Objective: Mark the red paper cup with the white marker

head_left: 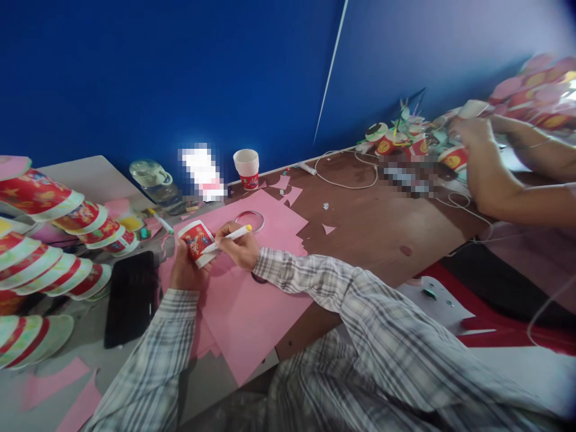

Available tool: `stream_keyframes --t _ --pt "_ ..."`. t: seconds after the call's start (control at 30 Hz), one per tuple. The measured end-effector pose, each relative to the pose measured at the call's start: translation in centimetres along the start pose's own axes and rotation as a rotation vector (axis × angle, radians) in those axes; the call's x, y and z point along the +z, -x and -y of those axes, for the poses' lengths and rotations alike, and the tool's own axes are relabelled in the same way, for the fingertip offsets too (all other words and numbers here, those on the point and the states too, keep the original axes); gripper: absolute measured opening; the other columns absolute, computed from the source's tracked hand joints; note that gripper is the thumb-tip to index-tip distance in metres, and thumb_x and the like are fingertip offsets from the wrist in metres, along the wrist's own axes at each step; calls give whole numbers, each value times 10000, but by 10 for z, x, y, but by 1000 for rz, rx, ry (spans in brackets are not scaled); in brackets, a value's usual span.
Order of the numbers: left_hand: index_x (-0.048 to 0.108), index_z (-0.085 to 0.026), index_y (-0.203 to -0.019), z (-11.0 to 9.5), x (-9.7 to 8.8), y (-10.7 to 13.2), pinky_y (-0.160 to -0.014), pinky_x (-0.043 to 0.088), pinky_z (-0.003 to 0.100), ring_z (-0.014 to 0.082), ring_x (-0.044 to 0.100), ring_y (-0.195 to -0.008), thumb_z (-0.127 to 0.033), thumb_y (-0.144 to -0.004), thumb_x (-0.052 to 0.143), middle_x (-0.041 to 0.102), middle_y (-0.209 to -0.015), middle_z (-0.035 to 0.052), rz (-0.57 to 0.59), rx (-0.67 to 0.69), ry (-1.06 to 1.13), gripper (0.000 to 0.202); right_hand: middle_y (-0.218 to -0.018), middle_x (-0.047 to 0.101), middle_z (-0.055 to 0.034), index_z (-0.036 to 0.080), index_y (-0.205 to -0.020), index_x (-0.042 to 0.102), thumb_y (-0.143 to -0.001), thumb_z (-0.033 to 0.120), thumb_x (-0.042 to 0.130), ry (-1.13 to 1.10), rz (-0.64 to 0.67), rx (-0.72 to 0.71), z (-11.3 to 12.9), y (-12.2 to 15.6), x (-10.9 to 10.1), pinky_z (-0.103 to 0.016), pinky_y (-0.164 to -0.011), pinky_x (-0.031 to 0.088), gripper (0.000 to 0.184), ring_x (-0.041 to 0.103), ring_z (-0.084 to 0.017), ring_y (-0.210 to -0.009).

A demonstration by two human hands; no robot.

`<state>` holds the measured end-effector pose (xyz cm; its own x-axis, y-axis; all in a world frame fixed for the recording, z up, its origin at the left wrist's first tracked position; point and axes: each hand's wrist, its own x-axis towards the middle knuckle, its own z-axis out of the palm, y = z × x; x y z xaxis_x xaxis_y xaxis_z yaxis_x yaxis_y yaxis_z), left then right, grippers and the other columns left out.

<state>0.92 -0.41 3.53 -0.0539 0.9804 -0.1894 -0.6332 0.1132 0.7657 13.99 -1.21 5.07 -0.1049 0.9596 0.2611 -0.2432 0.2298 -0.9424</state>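
My left hand [185, 268] is closed around a red and white paper cup [197, 239], which lies tilted on its side above the pink paper. In my right hand [242, 247] is a white marker pen [232, 235] with a yellow end pointing up and right. The pen's lower tip meets the cup or comes very close to it; I cannot tell which. Under both hands lie sheets of pink paper [256, 312]. A thin ring [257, 213] rests on the paper just beyond my right hand.
Stacked paper cups [54, 264] crowd the left side beside a black phone [130, 294]. A clear jug [155, 180] and an upright paper cup [246, 171] stand by the blue wall. Pink scraps [292, 195] and a white cable [346, 186] lie behind. At right, a co-worker's hands [474, 132] handle cups.
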Motion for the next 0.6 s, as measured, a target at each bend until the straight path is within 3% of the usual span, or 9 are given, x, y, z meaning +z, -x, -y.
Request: stream_keyframes --t 0.27,0.6 --pt "598 -146 -965 0 1 1 -850 444 401 195 609 -890 -492 -767 446 649 -936 95 45 9 -8 426 -572 438 -6 79 -731 491 -692 308 478 -67 -30 28 -3 -5 0 -190 -525 349 233 394 -60 -538" --pt "594 -127 -981 1 -4 -2 -877 427 408 205 583 -966 -518 -758 444 645 -938 109 93 8 9 475 -572 470 -11 70 -673 498 -675 276 527 -103 3 33 -1 -3 -2 -185 -526 345 209 406 -49 -526"
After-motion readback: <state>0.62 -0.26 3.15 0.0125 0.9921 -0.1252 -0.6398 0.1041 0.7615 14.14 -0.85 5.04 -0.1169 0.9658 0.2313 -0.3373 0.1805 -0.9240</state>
